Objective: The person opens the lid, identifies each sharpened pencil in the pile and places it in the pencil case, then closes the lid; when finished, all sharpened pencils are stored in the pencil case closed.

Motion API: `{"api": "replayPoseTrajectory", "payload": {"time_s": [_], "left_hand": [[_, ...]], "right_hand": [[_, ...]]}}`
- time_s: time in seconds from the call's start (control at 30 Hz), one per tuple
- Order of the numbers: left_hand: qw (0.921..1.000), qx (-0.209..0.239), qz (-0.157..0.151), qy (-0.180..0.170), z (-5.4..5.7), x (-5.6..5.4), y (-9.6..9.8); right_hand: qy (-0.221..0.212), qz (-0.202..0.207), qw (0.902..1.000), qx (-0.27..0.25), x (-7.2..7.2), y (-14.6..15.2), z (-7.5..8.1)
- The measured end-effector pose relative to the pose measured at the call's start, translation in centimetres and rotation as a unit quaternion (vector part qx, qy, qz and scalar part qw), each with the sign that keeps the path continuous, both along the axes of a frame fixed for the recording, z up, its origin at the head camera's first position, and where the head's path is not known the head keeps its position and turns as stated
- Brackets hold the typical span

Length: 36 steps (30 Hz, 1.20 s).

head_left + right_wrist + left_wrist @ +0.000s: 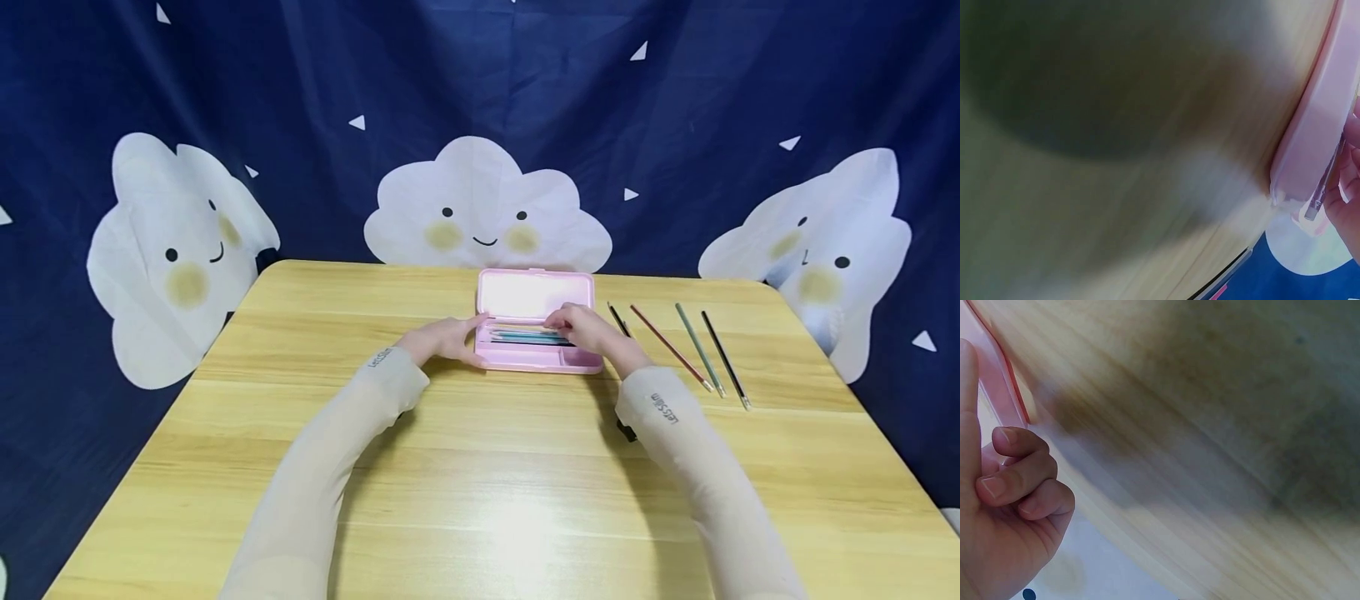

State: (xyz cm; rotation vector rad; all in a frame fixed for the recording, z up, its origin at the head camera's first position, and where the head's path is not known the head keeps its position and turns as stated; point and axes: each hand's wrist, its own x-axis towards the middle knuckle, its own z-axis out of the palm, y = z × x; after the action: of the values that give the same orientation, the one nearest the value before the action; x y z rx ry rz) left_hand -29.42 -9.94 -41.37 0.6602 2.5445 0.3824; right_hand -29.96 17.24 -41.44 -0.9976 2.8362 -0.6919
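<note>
A pink pencil case (517, 358) lies with its lid (525, 293) raised at the back of the table. Several pencils (525, 337) lie side by side in its long compartment. My left hand (446, 337) holds the left end of the case between thumb and forefinger; its other fingers are curled in the left wrist view. Over the right part of the compartment, my right hand (588, 327) pinches a pencil (1322, 187), whose end sticks out beside the case wall in the right wrist view. The fingers partly hide the other pencils there.
To the right of the case lie a red pencil (671, 348), a green pencil (701, 350) and a black pencil (726, 358). Another dark pencil (618, 318) is partly covered by the right hand. A dark blue curtain (510, 100) with clouds hangs behind the wooden table (480, 467).
</note>
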Motion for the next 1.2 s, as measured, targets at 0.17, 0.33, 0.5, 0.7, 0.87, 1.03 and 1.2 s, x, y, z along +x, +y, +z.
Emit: {"api": "replayPoseTrajectory", "payload": {"time_s": [0.17,0.33,0.5,0.7,0.87,1.03,1.2], "left_hand": [[1.0,-0.003,0.003,-0.004,0.0,0.0,0.1],[1.0,-0.001,0.001,-0.005,0.0,0.1,0.1],[1.0,0.001,0.001,-0.005,0.0,0.1,0.1],[1.0,-0.001,0.003,-0.003,0.1,0.1,0.1],[1.0,-0.001,0.0,0.003,0.1,0.2,0.1],[1.0,-0.005,0.006,0.001,0.1,0.2,0.1],[0.9999,-0.009,0.006,0.004,0.0,0.2,0.2]], "right_hand": [[0.005,0.002,1.0,0.0,-0.1,-0.3,-0.2],[0.014,0.002,0.9999,0.002,-0.1,-0.5,-0.4],[0.014,0.0,0.9999,0.002,0.0,-0.5,-0.4],[0.012,-0.006,0.9999,-0.007,0.1,0.0,0.0],[0.016,-0.017,0.9994,-0.024,0.5,1.1,0.5],[0.02,-0.027,0.9991,-0.026,0.7,2.4,0.6],[0.007,-0.033,0.9989,-0.034,1.1,3.9,0.6]]}}
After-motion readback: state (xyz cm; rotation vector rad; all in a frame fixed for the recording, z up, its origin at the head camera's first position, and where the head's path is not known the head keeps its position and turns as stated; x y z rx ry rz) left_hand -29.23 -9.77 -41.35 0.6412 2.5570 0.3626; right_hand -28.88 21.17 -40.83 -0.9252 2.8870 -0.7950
